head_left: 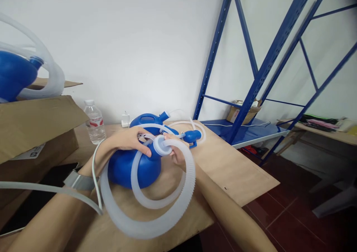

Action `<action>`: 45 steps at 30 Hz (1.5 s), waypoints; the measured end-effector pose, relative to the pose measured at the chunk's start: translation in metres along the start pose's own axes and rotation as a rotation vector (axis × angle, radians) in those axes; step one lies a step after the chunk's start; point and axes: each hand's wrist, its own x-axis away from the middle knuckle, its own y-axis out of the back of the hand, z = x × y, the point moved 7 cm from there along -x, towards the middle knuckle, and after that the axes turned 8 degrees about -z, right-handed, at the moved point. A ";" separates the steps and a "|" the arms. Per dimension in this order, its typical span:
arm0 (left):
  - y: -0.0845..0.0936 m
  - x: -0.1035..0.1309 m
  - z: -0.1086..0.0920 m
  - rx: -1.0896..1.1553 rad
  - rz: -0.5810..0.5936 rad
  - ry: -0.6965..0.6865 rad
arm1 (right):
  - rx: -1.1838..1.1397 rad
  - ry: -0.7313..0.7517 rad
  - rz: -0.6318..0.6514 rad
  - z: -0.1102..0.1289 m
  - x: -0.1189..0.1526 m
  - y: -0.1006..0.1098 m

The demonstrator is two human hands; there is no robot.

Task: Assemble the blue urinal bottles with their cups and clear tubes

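Note:
A blue plastic bottle [126,170] lies on the wooden table in front of me, its neck tilted up to the right. My left hand [129,139] is closed over the top of it, thumb against the neck. At the mouth sits a whitish cap [161,146], with my right hand [178,156] gripping its far right side, fingers partly hidden behind it. From the cap a translucent ribbed hose [191,174] loops widely around the front of the bottle. Whether the cap is fully seated cannot be made out.
Behind lie another blue bottle [146,119] and a smaller blue piece [192,135] with thin tubing. A water bottle [95,123] stands near an open cardboard box [41,121] holding a blue bottle [16,73]. A grey cable [55,188] crosses my left forearm. Blue shelving [251,92] stands right.

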 end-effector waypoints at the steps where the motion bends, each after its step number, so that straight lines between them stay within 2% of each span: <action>1: 0.000 0.000 -0.002 0.030 0.000 -0.001 | -0.005 -0.051 -0.021 0.000 0.001 0.000; 4: 0.000 0.000 -0.007 0.066 -0.009 -0.013 | -0.021 -0.206 -0.067 0.000 0.010 -0.005; 8: 0.004 0.000 -0.009 0.004 -0.089 -0.032 | -0.064 -0.359 -0.138 0.004 0.016 -0.010; 12: 0.004 0.003 -0.015 -0.099 -0.168 -0.049 | -0.312 -0.385 -0.046 0.015 0.005 -0.013; 15: -0.002 0.003 -0.020 -0.192 -0.152 -0.057 | -0.507 -0.517 0.000 0.011 -0.001 -0.003; 18: -0.011 0.002 -0.021 -0.275 -0.096 -0.039 | -0.674 -0.680 0.127 0.007 -0.006 0.007; 20: -0.017 -0.001 -0.018 -0.326 -0.071 -0.028 | -0.659 -0.794 0.226 0.006 -0.012 0.012; 22: -0.021 -0.003 -0.017 -0.352 -0.063 -0.046 | -0.508 -0.851 0.335 0.008 -0.021 0.015; 25: -0.026 -0.005 -0.017 -0.311 -0.063 -0.124 | -0.288 -0.817 0.444 0.015 -0.040 0.010; 30: -0.030 -0.006 -0.010 -0.286 -0.054 -0.118 | -0.268 -0.844 0.518 0.020 -0.043 -0.016; 34: -0.032 -0.007 -0.008 -0.314 -0.040 -0.085 | -0.284 -0.854 0.492 0.023 -0.035 -0.021; 38: -0.031 -0.005 -0.014 -0.253 -0.052 -0.117 | -0.355 -0.816 0.451 0.030 -0.034 -0.019; 42: -0.031 -0.005 -0.018 -0.221 -0.068 -0.175 | -0.411 -0.720 0.352 0.033 -0.042 -0.011; 45: -0.031 -0.006 -0.015 -0.258 -0.097 -0.181 | -0.477 -0.653 0.358 0.035 -0.046 -0.007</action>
